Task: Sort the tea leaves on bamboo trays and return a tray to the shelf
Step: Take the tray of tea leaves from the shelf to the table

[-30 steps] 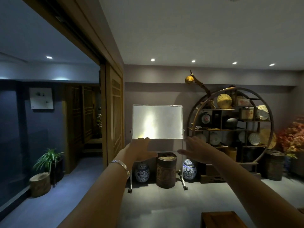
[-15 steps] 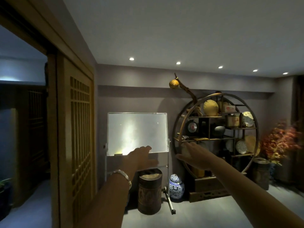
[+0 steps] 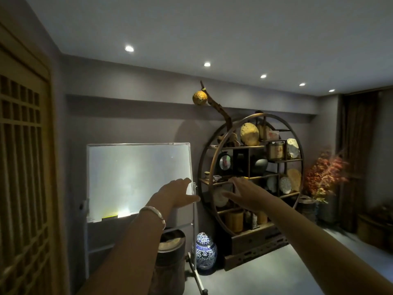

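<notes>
I am holding my left hand and right hand out before me, fingers spread and gripping nothing (dim room), round shelf facing beyond.

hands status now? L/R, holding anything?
Left hand: open, fingers spread, holding nothing.
Right hand: open, fingers spread, holding nothing.

Dark wooden shelf, glossy whiteboard
</notes>
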Demonstrator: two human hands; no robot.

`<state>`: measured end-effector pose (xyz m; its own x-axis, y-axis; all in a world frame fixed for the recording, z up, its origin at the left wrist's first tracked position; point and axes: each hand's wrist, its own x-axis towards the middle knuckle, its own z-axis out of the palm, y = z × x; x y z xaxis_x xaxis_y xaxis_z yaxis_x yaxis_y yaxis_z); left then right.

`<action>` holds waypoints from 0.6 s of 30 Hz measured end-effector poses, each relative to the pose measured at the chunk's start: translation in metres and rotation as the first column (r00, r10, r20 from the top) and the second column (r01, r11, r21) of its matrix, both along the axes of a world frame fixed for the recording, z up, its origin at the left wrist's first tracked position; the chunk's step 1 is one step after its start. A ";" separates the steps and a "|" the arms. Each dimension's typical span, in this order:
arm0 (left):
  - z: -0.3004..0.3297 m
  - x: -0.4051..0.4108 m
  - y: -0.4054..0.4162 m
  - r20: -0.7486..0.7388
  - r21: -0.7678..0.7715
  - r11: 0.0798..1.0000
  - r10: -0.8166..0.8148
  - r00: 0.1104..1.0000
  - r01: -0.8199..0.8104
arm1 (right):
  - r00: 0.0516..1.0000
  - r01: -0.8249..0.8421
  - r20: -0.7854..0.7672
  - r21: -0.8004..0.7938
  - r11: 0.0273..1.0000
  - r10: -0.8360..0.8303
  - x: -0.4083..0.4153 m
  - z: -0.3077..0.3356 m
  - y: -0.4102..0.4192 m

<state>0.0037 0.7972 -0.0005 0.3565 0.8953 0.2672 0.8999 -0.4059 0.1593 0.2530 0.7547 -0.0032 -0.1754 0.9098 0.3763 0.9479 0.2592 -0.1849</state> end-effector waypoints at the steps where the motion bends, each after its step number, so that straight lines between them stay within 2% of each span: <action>1: 0.003 0.000 0.025 -0.006 -0.005 1.000 -0.020 1.000 0.020 | 1.000 0.023 -0.002 -0.004 1.000 -0.023 -0.001 0.002 0.020; 8: 0.025 0.019 0.188 0.023 -0.011 0.988 -0.154 0.988 0.155 | 0.992 0.129 -0.012 -0.031 0.991 -0.129 0.008 0.016 0.143; 13: 0.011 0.061 0.281 0.064 -0.039 0.959 -0.278 0.958 0.281 | 0.976 0.215 -0.008 -0.059 0.975 -0.216 0.042 0.008 0.216; 18: -0.007 0.116 0.365 0.041 -0.083 0.924 -0.371 0.928 0.373 | 0.970 0.243 0.010 -0.067 0.968 -0.243 0.096 -0.010 0.296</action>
<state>0.1196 1.1621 -0.0079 0.6630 0.7197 0.2062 0.6822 -0.6942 0.2297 0.3490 1.0510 -0.0136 0.0537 0.9482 0.3132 0.9812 0.0081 -0.1926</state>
